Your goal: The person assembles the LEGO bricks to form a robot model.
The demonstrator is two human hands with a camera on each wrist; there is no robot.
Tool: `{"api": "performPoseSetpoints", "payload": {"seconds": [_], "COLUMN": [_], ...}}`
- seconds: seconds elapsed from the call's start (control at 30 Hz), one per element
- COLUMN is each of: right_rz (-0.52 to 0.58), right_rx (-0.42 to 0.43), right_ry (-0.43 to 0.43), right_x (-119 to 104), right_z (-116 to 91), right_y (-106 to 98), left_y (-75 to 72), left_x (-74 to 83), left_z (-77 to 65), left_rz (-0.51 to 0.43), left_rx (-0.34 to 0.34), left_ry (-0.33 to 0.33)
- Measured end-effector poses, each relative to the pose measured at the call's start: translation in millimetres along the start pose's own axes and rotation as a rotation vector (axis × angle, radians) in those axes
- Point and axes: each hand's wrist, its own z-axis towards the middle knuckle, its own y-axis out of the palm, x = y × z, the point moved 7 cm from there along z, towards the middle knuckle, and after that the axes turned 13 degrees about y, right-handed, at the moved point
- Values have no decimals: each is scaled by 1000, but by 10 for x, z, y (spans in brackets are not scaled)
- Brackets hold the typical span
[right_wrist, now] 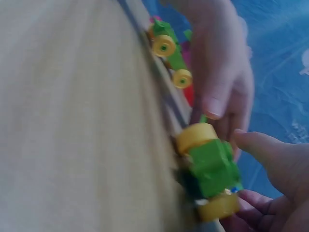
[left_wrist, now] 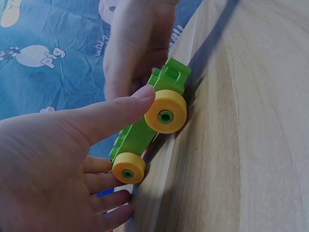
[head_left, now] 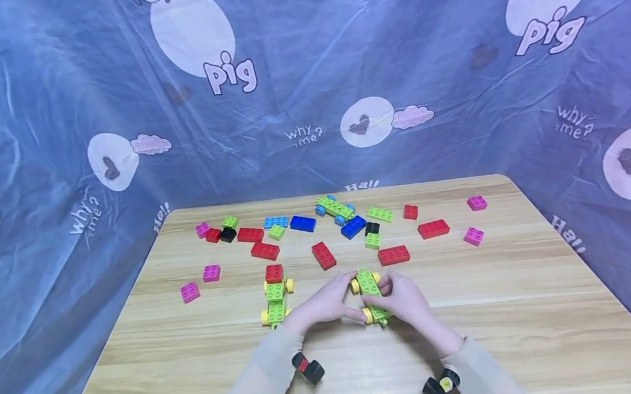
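Note:
A green toy car base (head_left: 369,285) with yellow wheels stands on the table between both hands. My left hand (head_left: 331,299) holds its left side, the thumb at the near wheel (left_wrist: 165,111) and the fingers by the far wheel (left_wrist: 128,168). From the right, my right hand (head_left: 405,295) grips the same base, its thumb reaching over the studded top and its fingers at the right side. In the right wrist view, blurred, the base's green end (right_wrist: 212,166) faces the camera. Left of the hands is a second green car (head_left: 276,310) with yellow wheels and a red brick (head_left: 274,273) at its far end.
Farther back lie several red bricks (head_left: 394,255), blue bricks (head_left: 303,223) and pink bricks (head_left: 212,273). Another green car base (head_left: 335,208), with blue wheels, stands near the back edge. Small black (head_left: 372,228) and green bricks (head_left: 372,241) lie behind the hands. A printed blue cloth (head_left: 306,85) surrounds the table.

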Motion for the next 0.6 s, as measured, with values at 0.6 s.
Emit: {"api": "performPoseSetpoints", "payload": {"seconds": [0.6], "right_rz": [-50], "right_rx": [-394], "right_ry": [-564], "right_x": [-27], "right_z": [60], "right_y": [-126], "left_y": [4], "left_x": [39], "left_z": [-41], "left_rz": [-43], "left_rx": [47], "left_ry": [-32]}}
